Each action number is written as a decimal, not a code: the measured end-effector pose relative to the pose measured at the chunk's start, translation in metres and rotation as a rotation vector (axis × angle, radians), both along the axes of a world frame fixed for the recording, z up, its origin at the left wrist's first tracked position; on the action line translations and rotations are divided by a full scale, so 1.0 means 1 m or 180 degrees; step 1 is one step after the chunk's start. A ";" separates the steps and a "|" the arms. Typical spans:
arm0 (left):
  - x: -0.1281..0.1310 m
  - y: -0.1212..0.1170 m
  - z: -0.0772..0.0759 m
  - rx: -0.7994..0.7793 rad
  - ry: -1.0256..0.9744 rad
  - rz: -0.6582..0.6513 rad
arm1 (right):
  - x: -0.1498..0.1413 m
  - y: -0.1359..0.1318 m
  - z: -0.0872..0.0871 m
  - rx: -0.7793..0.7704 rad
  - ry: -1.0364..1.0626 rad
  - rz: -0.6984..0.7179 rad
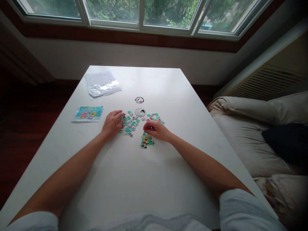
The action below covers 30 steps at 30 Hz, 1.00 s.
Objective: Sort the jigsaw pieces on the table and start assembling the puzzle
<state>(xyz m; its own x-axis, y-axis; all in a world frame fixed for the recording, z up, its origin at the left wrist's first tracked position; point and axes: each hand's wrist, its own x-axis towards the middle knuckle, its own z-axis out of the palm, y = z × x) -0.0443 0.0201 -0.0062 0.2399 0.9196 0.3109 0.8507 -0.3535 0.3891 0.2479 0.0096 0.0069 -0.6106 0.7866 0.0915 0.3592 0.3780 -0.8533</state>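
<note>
My left hand (113, 123) rests at the left side of a spread of loose jigsaw puzzle pieces (130, 123), its fingers apart and touching the nearest ones. Thumb and fingers of my right hand (155, 129) are pinched together just above a joined part of the puzzle (146, 140), which shows a yellow cartoon figure. Whatever is between those fingertips is too small to make out. A second group of loose pieces (156, 117) lies just beyond my right hand, mostly green and pink.
A printed picture card (88, 113) lies to the left on the white table (134, 179). Farther back is a clear plastic bag (103, 84) with paper. Two round metal fittings (140, 112) sit in the tabletop behind the pieces. A sofa (237, 131) stands on the right.
</note>
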 end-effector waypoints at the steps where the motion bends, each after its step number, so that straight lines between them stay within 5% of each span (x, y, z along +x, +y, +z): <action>1: 0.000 0.000 0.000 0.0009 -0.0014 0.0001 | 0.000 0.000 0.000 -0.0041 0.0012 0.0013; 7: 0.000 0.000 0.001 0.0005 -0.0027 0.0019 | 0.000 0.000 -0.002 0.0051 0.0068 -0.0134; 18: -0.007 0.005 -0.008 0.0081 -0.0107 0.0264 | -0.001 -0.002 -0.005 0.0998 -0.0473 -0.0264; 30: -0.025 0.012 -0.002 0.0237 0.0112 0.0592 | 0.005 0.004 -0.006 0.1088 -0.0401 -0.0331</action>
<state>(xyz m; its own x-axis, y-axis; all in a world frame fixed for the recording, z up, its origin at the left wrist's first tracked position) -0.0697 0.0318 -0.0079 0.0800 0.9239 0.3741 0.9166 -0.2157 0.3366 0.2529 0.0138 0.0010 -0.5522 0.7821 0.2887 0.5049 0.5893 -0.6308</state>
